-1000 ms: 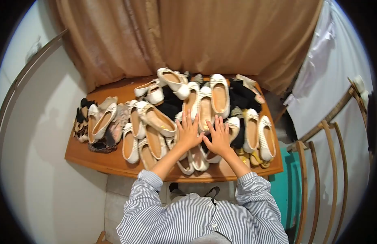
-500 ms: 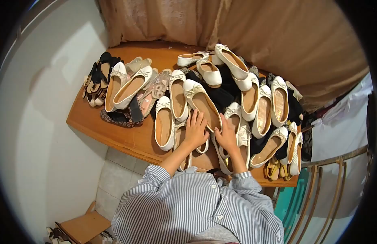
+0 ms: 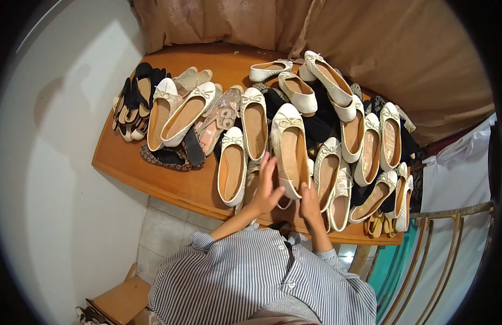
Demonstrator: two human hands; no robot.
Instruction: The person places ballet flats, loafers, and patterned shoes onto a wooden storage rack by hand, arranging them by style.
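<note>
A white ballet flat (image 3: 292, 149) with a bow on its toe is tilted, toe away from me, in the middle of the pile. My right hand (image 3: 310, 205) grips it at the heel, thumb along the inner edge. Beside its left side, my left hand (image 3: 267, 189) is open with fingers stretched out, the thumb close to the heel. Another white flat (image 3: 232, 168) lies left of my left hand, and a longer white flat (image 3: 254, 124) sits just beyond it. Right of my right hand lies a lace-up white shoe (image 3: 340, 200).
More white flats and dark shoes cover the right of the wooden table (image 3: 207, 187). Black shoes (image 3: 140, 95) and clear sandals (image 3: 221, 116) lie at left. A brown curtain (image 3: 381, 59) hangs behind, a wooden rack (image 3: 446, 254) stands right, and a cardboard box (image 3: 118, 298) is below left.
The held flat has turned more upright in view, its heel now nearer me. My left hand has come off its inside to the left side. The camera view has shifted slightly.
</note>
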